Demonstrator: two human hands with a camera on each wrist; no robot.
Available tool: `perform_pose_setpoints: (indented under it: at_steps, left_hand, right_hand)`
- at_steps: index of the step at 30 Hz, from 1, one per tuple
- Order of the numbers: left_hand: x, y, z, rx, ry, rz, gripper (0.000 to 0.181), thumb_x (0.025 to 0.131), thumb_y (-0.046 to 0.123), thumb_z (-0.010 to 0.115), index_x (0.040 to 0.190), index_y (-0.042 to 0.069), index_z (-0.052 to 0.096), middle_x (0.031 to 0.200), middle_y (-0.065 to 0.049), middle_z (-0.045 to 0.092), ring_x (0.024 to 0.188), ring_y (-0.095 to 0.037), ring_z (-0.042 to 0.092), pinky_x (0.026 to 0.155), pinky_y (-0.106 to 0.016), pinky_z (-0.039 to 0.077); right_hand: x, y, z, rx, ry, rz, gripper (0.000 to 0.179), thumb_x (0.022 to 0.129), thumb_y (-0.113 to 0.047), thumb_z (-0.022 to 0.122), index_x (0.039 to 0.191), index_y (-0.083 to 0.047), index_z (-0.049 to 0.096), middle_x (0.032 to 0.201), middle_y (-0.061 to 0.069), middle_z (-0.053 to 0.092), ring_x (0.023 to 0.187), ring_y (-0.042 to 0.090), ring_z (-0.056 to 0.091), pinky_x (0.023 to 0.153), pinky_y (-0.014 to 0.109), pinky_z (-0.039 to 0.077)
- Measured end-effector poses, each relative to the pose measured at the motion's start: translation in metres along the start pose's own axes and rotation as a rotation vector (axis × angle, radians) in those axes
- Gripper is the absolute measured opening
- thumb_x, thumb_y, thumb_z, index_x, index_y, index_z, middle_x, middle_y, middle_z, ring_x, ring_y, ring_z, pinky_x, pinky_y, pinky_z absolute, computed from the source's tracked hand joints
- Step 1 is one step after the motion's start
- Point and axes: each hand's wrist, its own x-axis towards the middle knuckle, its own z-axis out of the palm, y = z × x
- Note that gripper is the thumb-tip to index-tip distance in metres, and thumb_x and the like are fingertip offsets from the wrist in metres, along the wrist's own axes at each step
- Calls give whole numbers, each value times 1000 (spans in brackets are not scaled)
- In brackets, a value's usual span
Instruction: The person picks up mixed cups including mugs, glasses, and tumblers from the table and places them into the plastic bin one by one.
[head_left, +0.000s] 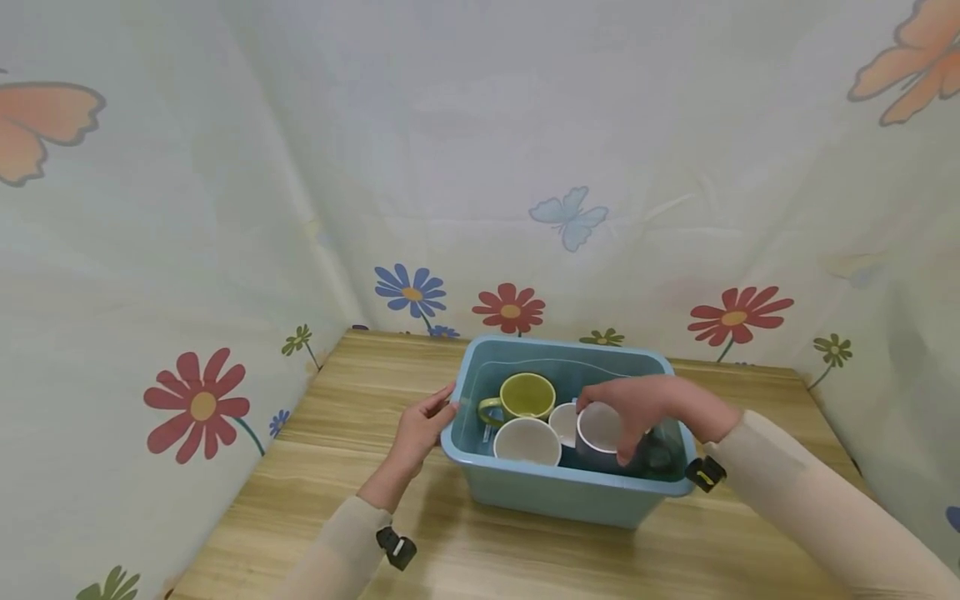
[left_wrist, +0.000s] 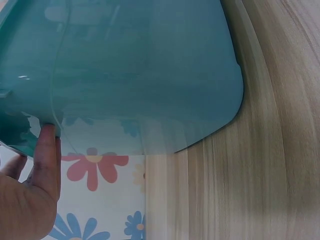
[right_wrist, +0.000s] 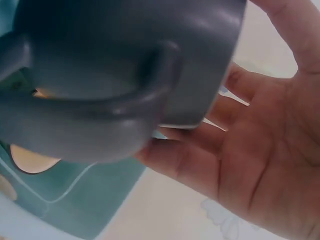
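Observation:
A light blue plastic bin stands on the table with several mugs inside. My right hand reaches into its right part and grips a dark grey mug by the rim, thumb and fingers on opposite sides. That mug's pale inside faces up in the head view, and its handle shows in the right wrist view. My left hand touches the bin's left end near the rim, its fingers fairly straight against the outer wall. Left of the grey mug sit a yellow-green mug, a white-lined mug and a whitish cup.
A dark object, partly hidden by my right hand, lies in the bin's right end. The wood-grain table extends around the bin. Behind and beside it hangs a pale curtain printed with flowers and butterflies.

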Motion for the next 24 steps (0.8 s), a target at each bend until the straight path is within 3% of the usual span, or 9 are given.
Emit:
perform_pose_setpoints:
  at_steps: [13,24]
  left_hand:
    - [-2,2,-1,4,2,0,44,98,12,66,141,7,61,125,-24,70,78,-9,67,63,-28,63]
    - [-1,2,-1,-3,1,2,44,98,11,65,141,6,61,121,-23,72,71,-7,65,58,-24,60]
  right_hand:
    - [16,-10,-10,-44,-151,42,78,69,-16,95,132,-19,50,129,5,57,116,25,50,96,43,59]
    - [20,-9,-13,-19,-219,67,76,70,-17,94,130,-20,47,131,6,55,118,26,51,98,43,59]
